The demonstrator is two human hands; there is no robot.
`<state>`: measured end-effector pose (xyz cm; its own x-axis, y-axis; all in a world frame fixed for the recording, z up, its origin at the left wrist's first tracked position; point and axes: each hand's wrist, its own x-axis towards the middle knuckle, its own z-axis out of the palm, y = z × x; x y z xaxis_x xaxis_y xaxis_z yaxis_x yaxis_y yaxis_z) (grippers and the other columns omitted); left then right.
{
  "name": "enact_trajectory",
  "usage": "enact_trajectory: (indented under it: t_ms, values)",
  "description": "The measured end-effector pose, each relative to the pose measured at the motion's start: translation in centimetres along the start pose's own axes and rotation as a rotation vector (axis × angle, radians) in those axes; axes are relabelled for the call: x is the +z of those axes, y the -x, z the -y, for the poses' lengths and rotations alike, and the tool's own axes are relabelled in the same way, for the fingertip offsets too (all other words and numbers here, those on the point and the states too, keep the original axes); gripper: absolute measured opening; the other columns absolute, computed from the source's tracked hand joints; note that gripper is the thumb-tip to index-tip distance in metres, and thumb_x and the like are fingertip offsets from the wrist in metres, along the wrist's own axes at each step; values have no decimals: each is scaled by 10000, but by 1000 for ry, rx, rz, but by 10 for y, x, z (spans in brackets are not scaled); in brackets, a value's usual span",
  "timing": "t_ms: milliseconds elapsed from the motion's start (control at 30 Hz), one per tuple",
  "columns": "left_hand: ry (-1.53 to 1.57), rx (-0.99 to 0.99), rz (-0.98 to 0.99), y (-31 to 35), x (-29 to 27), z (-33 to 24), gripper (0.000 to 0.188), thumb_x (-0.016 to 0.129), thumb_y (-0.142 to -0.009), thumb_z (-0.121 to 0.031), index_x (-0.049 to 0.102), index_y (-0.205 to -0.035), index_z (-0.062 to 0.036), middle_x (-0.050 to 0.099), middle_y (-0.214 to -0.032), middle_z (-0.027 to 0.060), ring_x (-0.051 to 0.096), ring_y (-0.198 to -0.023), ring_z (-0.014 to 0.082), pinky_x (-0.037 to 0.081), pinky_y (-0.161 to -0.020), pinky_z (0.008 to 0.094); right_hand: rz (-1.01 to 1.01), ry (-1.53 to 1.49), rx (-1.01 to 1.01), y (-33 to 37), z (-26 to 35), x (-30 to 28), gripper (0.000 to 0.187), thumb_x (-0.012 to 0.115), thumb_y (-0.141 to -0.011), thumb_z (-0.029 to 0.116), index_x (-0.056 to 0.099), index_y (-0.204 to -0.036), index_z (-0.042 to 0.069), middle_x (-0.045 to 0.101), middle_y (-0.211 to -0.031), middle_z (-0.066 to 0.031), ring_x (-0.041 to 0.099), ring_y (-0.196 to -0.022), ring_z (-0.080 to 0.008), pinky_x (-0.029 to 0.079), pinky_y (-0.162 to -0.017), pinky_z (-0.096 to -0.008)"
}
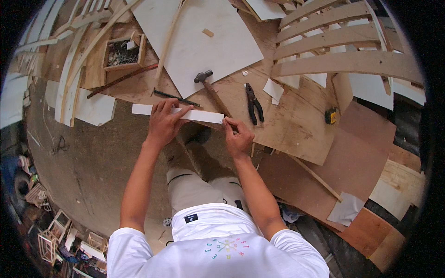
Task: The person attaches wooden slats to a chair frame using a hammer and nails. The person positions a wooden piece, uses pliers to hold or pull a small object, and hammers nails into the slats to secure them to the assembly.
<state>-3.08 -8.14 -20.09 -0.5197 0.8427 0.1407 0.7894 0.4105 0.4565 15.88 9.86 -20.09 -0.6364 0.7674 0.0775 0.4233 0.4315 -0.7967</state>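
Messy plywood bench (296,134) here: pliers (252,104), tape measure (330,116), nail box (124,54), and a hammer (214,92) whose handle crowds the strip's right end. The white strip (206,116), slim and straight-edged, sits at the near edge. Left hand (164,119) grips it; right hand (238,136) is at its end, can't tell what it's pinching.

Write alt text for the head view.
A person's left hand holds a narrow white strip, the right hand at its right end. On the plywood table lie a hammer, black pliers and a large white panel.
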Motion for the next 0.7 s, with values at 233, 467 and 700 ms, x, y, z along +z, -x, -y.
enact_trajectory:
  t_ms: [233, 467, 700]
  values:
    - [-13, -9, 18, 0, -1, 1, 535, 759, -833, -241, 658, -1346, -351, 548, -1163, 34, 524, -1112, 249, 424, -962, 436, -2, 20, -41, 0, -9, 2, 106, 796, -896, 101, 767, -971, 32, 779, -884, -101, 745, -787, -146, 583, -692, -287]
    - [-1, -22, 26, 0, 3, 4, 528, 759, -835, -267, 656, -1341, -377, 544, -1158, 27, 521, -1108, 241, 426, -955, 429, -14, 10, -56, -1, -6, 3, 85, 805, -884, 89, 766, -935, 34, 780, -880, -96, 748, -790, -145, 588, -697, -284]
    - [3, -13, 24, -1, 0, 4, 539, 765, -820, -262, 655, -1336, -371, 543, -1154, 26, 525, -1102, 240, 425, -950, 429, 9, 108, -310, 0, -7, -2, 172, 806, -818, 46, 755, -977, 91, 778, -966, -96, 765, -892, -265, 611, -773, -370]
